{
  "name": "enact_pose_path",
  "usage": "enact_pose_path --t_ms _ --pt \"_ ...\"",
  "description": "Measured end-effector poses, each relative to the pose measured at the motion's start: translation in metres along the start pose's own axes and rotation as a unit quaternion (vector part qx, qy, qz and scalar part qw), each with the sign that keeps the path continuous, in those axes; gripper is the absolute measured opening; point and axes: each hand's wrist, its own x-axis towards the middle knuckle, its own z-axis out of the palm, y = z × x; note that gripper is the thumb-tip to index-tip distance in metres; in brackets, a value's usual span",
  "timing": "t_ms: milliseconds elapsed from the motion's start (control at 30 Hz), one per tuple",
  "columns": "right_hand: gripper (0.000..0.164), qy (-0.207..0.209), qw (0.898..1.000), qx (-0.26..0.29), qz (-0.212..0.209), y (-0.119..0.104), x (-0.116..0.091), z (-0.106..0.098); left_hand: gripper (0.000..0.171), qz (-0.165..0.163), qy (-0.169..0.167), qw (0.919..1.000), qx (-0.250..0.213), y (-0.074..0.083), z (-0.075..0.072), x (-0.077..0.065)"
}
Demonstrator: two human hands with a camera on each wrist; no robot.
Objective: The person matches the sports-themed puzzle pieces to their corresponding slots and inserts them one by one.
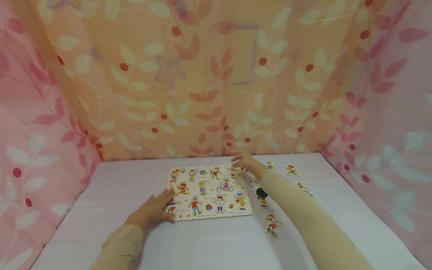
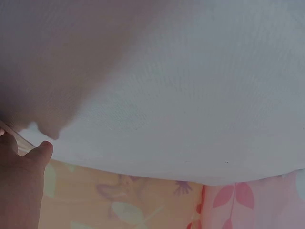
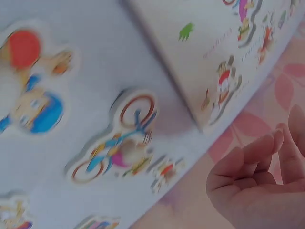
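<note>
A pale wooden puzzle board lies on the table, with pictures of children at sports across it. My left hand rests at its left edge, fingers extended over the rim and thumb near the front corner. Over the far right corner hovers my right hand, its fingers loosely bent with nothing between them in the right wrist view. Below those fingers is a small figure in red and white at the board's corner. Beside the board lies a cyclist piece, partly hidden by my right arm in the head view.
Loose figure pieces lie right of the board: a skateboarder, a runner, a figure in blue and a figure with a red paddle. A black object shows under the right forearm. Patterned curtains enclose the white table.
</note>
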Motion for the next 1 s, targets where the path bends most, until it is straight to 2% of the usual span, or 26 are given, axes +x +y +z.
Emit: enact_pose_path --t_ms 233,500,667,1000 --pt "0.042 0.002 1.0 0.011 0.017 0.001 -0.017 -0.03 0.107 0.007 0.009 0.9999 0.007 -0.01 -0.003 0.001" --pt "0.041 0.003 1.0 0.022 0.022 0.018 -0.031 -0.056 0.108 -0.003 -0.006 1.0 0.002 -0.015 -0.008 0.002" --pt "0.041 0.019 1.0 0.018 0.007 0.028 -0.039 -0.072 0.107 -0.008 -0.009 0.9999 0.006 -0.015 -0.01 0.0" --pt "0.042 0.03 0.999 0.02 -0.007 0.037 -0.053 -0.097 0.106 0.008 0.003 1.0 0.004 -0.017 -0.009 -0.001"
